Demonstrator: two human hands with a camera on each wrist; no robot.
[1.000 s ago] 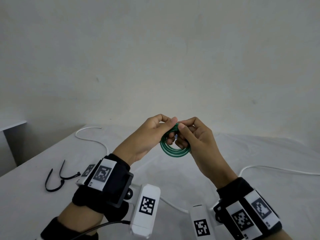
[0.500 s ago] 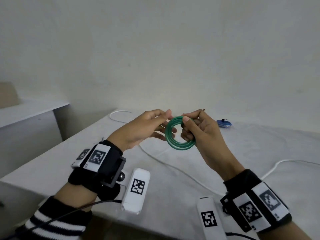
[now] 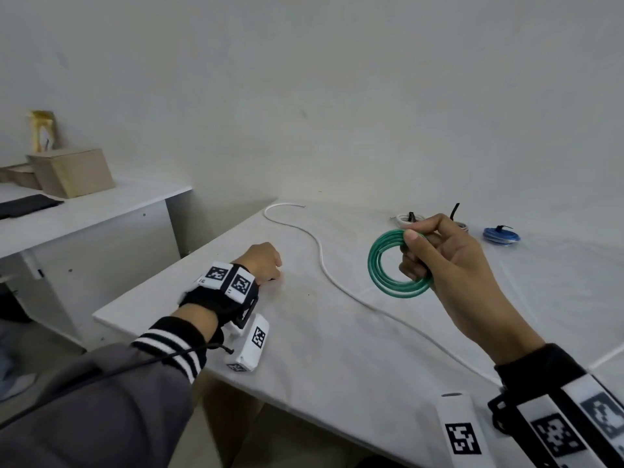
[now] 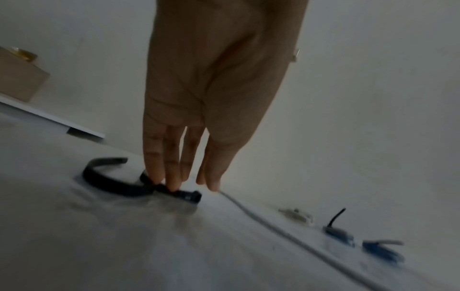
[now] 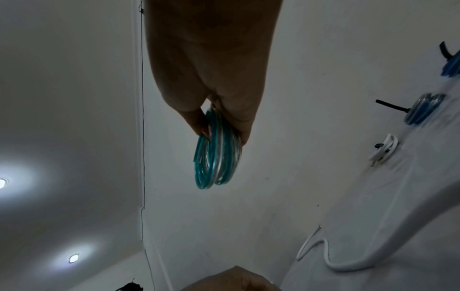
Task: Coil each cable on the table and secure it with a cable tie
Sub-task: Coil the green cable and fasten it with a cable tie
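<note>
Right hand (image 3: 449, 261) grips green cable coil (image 3: 393, 265), raised.
Left hand (image 4: 211, 98) fingertips (image 4: 174, 184) straight, pressing black cable tie (image 4: 119, 187) on table (image 3: 337, 349).

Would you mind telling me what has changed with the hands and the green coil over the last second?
The left hand let go of the green cable coil and dropped to the table, fingertips on a black cable tie. The right hand keeps its grip on the coil, still untied.
</note>
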